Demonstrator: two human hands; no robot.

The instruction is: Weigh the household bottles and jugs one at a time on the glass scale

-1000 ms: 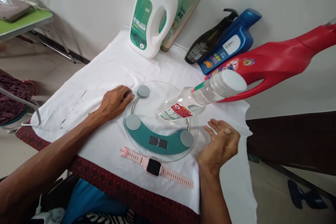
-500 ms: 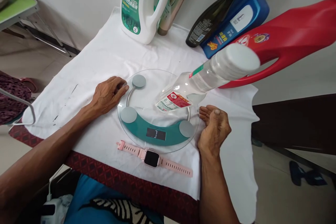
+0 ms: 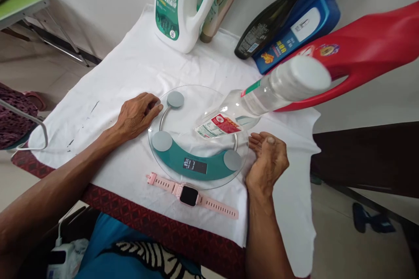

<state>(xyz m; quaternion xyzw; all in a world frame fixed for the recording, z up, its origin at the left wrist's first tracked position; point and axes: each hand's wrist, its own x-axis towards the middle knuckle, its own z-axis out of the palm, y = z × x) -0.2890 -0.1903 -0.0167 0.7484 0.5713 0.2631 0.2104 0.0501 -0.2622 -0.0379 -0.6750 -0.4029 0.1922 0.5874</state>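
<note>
A round glass bathroom scale (image 3: 196, 174) with a teal band and a lit display lies flat on a white cloth. On it stands a clear bottle (image 3: 250, 100) with a white cap and a red-and-white label. At the scale's left edge rests my left hand (image 3: 137, 115), fingers loosely bent, the thumb reaching the glass rim. Beside the right edge lies my right hand (image 3: 268, 157) on its side, fingers loosely curled with nothing in them; its fingertips are close to the rim. A pink smartwatch (image 3: 189, 195) with its strap laid out is in front of the scale.
Along the wall stand a white-and-green detergent jug (image 3: 183, 13), a beige-green tube (image 3: 218, 6), a black pump bottle (image 3: 262, 30), a blue bottle (image 3: 297, 26) and a red jug (image 3: 369, 48). The white cloth (image 3: 108, 74) covers the table. A green-topped table (image 3: 21, 6) is at far left.
The scale's display now shows different characters. Both hands stay in place beside the scale; the view has shifted slightly.
</note>
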